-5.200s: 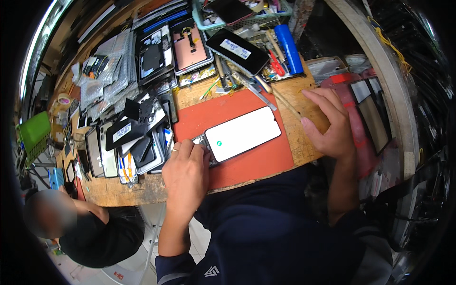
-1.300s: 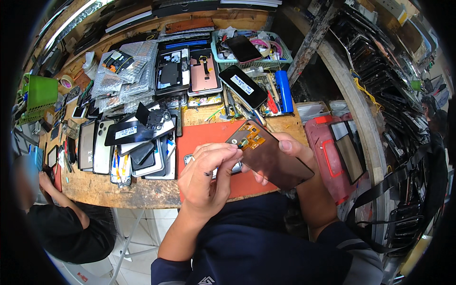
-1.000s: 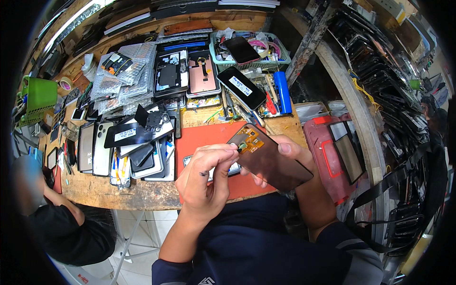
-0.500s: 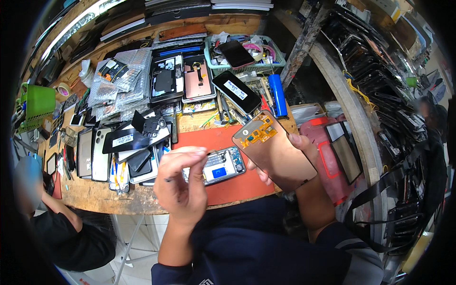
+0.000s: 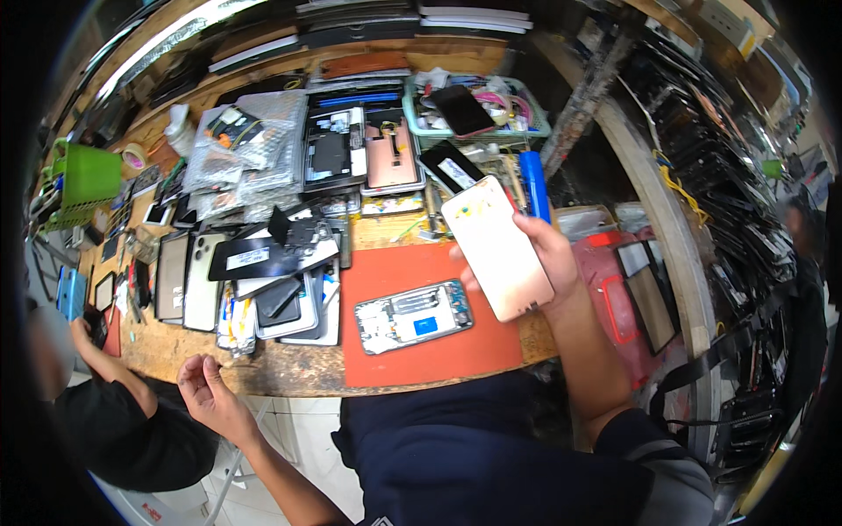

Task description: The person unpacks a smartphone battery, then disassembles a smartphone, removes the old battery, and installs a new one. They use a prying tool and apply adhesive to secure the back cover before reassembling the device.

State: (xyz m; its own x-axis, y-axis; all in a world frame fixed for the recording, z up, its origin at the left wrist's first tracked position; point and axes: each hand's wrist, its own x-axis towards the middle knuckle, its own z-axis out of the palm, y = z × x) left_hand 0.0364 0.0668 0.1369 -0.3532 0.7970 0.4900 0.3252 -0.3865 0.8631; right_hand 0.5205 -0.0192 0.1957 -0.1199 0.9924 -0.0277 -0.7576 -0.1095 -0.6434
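My right hand (image 5: 553, 254) grips a phone screen (image 5: 500, 254) by its edges, copper-coloured back facing up and bright with glare. It is held above the right part of the red mat (image 5: 395, 373). On the mat lies an opened phone (image 5: 414, 317), its circuit board, metal frame and a blue square patch exposed. My left hand (image 5: 210, 394) is off the bench's front edge, at the lower left. Its thumb and fingers are curled together; a tiny dark bit shows at the fingertips, too small to name.
Stacked phones and panels (image 5: 285, 298) crowd the mat's left side. Behind are bubble-wrapped parts (image 5: 250, 158), a green basket (image 5: 535, 123) of oddments and a blue cylinder (image 5: 534, 186). A red container (image 5: 605, 298) stands at right. A co-worker's arm (image 5: 114, 364) shows at far left.
My left hand has moved from over the opened phone down and left, past the bench edge. The phone screen in my right hand has turned slightly and now catches the light.
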